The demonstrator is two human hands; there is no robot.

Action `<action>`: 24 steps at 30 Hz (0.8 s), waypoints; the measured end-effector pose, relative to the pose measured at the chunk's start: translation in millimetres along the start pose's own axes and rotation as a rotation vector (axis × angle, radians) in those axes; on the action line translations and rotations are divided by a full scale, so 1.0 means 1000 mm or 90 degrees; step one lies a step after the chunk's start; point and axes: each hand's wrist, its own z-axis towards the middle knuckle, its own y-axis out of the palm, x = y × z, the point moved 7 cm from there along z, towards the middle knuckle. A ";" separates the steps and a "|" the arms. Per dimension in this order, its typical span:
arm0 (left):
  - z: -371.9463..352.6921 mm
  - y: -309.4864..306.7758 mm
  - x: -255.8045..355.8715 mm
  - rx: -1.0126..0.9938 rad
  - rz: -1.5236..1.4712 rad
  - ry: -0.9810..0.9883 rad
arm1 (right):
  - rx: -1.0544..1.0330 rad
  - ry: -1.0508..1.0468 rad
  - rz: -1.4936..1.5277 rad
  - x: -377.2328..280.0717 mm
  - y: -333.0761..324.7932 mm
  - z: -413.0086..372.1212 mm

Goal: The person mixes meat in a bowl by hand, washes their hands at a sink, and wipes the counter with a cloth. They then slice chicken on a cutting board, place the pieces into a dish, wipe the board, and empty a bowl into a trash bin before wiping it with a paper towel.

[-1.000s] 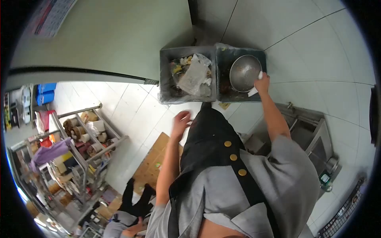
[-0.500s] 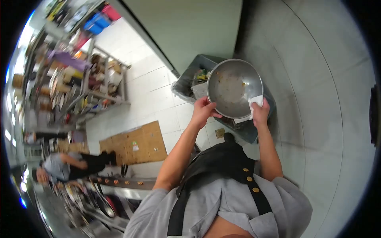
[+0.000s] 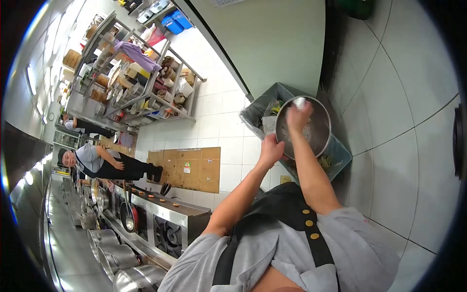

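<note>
My left hand (image 3: 271,151) grips the near-left rim of a round metal bowl (image 3: 319,127), thumb on the inside. The bowl is tilted over a dark green waste bin (image 3: 342,160) with a clear liner and scraps inside. Inside the bowl, toward its far wall, my right hand (image 3: 298,117) is closed on a crumpled white paper towel (image 3: 299,102), slightly smeared by motion. My right forearm crosses the near rim and hides part of the bowl's inside.
A pale green panel (image 3: 272,44) stands just beyond the bin, with a tiled wall (image 3: 389,107) on the right. Flattened cardboard (image 3: 187,168) lies on the floor. Left are a loaded shelf rack (image 3: 146,73), a stove (image 3: 170,214), pots (image 3: 116,255) and a person (image 3: 102,160).
My right hand has gone from the bowl's near-right rim to inside its far part, carrying the paper towel. My left hand still holds the rim. The view has shifted, showing more kitchen.
</note>
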 end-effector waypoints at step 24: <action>0.038 0.008 0.078 0.062 0.295 0.172 | -0.567 -0.564 -0.126 0.037 -0.024 -0.004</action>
